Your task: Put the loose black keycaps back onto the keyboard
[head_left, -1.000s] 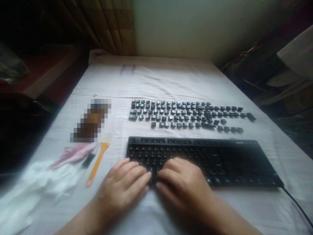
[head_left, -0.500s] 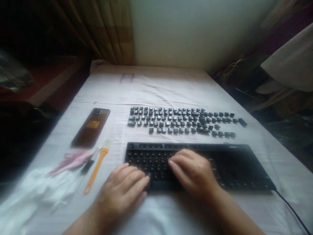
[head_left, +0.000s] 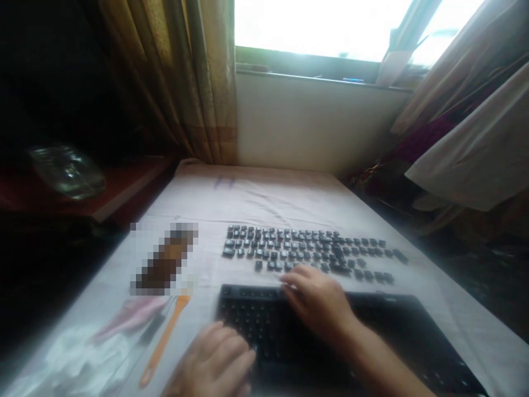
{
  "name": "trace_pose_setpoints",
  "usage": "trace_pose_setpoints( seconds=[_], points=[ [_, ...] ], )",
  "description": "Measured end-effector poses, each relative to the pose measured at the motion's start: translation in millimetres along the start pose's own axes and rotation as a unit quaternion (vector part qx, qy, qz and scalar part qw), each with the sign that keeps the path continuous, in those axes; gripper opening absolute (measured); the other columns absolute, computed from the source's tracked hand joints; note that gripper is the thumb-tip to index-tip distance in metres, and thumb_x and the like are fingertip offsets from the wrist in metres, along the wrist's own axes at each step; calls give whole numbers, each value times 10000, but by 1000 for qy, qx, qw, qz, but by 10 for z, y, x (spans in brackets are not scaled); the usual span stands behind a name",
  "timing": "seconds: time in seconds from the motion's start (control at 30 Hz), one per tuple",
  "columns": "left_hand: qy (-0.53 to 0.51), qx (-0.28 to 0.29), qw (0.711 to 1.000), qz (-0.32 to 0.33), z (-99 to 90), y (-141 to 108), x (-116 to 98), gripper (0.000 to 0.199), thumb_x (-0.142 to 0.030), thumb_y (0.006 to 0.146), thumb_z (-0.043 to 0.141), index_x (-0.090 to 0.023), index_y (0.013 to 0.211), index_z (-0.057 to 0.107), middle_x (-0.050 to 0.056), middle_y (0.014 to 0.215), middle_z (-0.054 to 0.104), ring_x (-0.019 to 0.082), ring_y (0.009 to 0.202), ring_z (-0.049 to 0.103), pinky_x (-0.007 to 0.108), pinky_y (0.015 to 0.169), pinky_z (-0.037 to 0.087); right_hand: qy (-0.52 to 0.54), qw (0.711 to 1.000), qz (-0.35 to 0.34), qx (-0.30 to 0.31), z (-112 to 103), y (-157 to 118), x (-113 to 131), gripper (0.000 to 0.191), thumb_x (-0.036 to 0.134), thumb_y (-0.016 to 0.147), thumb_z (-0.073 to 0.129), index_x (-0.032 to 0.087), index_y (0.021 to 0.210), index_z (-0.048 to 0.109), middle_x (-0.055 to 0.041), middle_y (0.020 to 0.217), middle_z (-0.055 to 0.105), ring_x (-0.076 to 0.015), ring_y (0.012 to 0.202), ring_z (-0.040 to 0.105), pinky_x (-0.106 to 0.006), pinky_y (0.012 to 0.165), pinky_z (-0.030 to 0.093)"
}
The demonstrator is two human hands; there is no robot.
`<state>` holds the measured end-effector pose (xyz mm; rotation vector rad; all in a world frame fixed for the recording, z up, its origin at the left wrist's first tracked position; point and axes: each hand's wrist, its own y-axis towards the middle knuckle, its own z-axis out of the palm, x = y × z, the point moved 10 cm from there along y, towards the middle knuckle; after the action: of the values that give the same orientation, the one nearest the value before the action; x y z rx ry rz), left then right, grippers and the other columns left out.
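A black keyboard [head_left: 388, 325] lies on the sheet with most of its keycaps off, leaving rows of bare key posts at its left. My left hand [head_left: 219, 358] is closed over the keyboard's left front part, its fingers bent together. My right hand [head_left: 316, 298] is over the keyboard's back edge, thumb and fingers drawn together. Blur hides what is between those fingertips. Just beyond it, loose black keycaps [head_left: 270, 244] lie in rows laid out like a keyboard. The right hand partly covers the nearest row.
To the left lie an orange-handled brush [head_left: 165, 336], a pink cloth [head_left: 132, 315], a crumpled white cloth [head_left: 82, 358] and a pixelated phone [head_left: 163, 259]. A curtain [head_left: 206, 82] and a window [head_left: 314, 27] are at the back. Fabric [head_left: 467, 160] hangs at the right.
The view has tilted up, bringing the window into sight. My right hand has moved from the middle of the keyboard to its back edge, toward the keycaps. My left hand stays at the keyboard's left.
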<state>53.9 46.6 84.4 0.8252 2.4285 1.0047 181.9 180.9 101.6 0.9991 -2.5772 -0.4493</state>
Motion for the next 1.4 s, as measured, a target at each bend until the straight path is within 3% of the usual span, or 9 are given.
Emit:
trace_pose_setpoints(
  seconds=[0.1, 0.47, 0.67, 0.83, 0.9, 1.03, 1.1, 1.27, 1.4],
  points=[
    [3, 11, 1000, 3, 5, 14, -8, 204, -187, 942, 498, -207, 1000, 693, 20, 877, 715, 147, 911, 659, 303, 1092, 444, -64, 994, 20, 92, 240, 244, -26, 170, 191, 912, 615, 239, 990, 758, -51, 973, 736, -201, 855, 675, -288, 728, 494],
    [9, 63, 998, -20, 32, -35, -18, 221, -170, 875, 575, -208, 1060, 689, 48, 975, 720, 196, 970, 665, 385, 1018, 531, -113, 985, 4, 131, 564, 579, 52, 115, 255, 888, 689, 214, 903, 795, -99, 954, 739, -235, 922, 666, -299, 750, 502],
    [-4, 81, 996, -24, 21, 20, -32, 210, -178, 904, 576, -202, 1079, 688, 55, 983, 724, 197, 974, 666, 406, 1014, 540, -126, 985, -18, 114, 534, 555, 113, 143, 234, 903, 682, 160, 873, 801, -72, 924, 743, -199, 899, 691, -258, 730, 488],
    [-3, 89, 996, -23, 25, 13, -31, 210, -191, 930, 558, -196, 1093, 692, 57, 1002, 727, 203, 993, 661, 408, 1015, 529, -121, 989, -33, 81, 341, 563, 219, 392, 294, 1013, 468, 99, 894, 787, -48, 910, 717, -166, 943, 694, -257, 751, 458],
    [-1, 92, 996, -21, 32, 10, -30, 210, -193, 934, 556, -195, 1094, 693, 58, 1007, 728, 203, 996, 659, 405, 1016, 523, -111, 991, -22, 64, 240, 561, 212, 367, 310, 1001, 504, 103, 891, 787, -44, 897, 718, -160, 911, 705, -244, 739, 465],
    [1, 97, 995, -14, 43, 11, -37, 214, -198, 941, 550, -191, 1100, 693, 55, 1018, 729, 205, 1006, 653, 406, 1019, 513, -66, 997, 10, 36, 43, 326, 177, 106, 257, 854, 754, 185, 927, 784, -48, 916, 746, -172, 819, 715, -247, 718, 528],
    [-1, 95, 995, -13, 40, 14, -39, 216, -200, 942, 547, -192, 1102, 693, 53, 1015, 728, 204, 1007, 650, 406, 1021, 509, 59, 998, 10, 20, -32, 79, 218, 100, 219, 828, 774, 201, 926, 771, -40, 902, 739, -168, 806, 706, -253, 724, 544],
    [-12, 95, 995, -10, 41, 24, -62, 214, -218, 949, 548, -196, 1104, 693, 47, 1008, 728, 196, 1005, 646, 393, 1028, 497, 151, 987, 20, 51, 62, -477, 328, 114, 175, 811, 755, 204, 921, 748, -42, 876, 724, -180, 777, 690, -276, 704, 538],
    [-6, 100, 995, -3, 52, 29, -82, 216, -232, 962, 542, -199, 1112, 694, 48, 1022, 732, 193, 1031, 642, 384, 1039, 487, 138, 988, 22, 71, 171, -574, 376, 122, 178, 799, 756, 214, 915, 750, -42, 875, 728, -188, 771, 686, -277, 691, 524]
  ],
)
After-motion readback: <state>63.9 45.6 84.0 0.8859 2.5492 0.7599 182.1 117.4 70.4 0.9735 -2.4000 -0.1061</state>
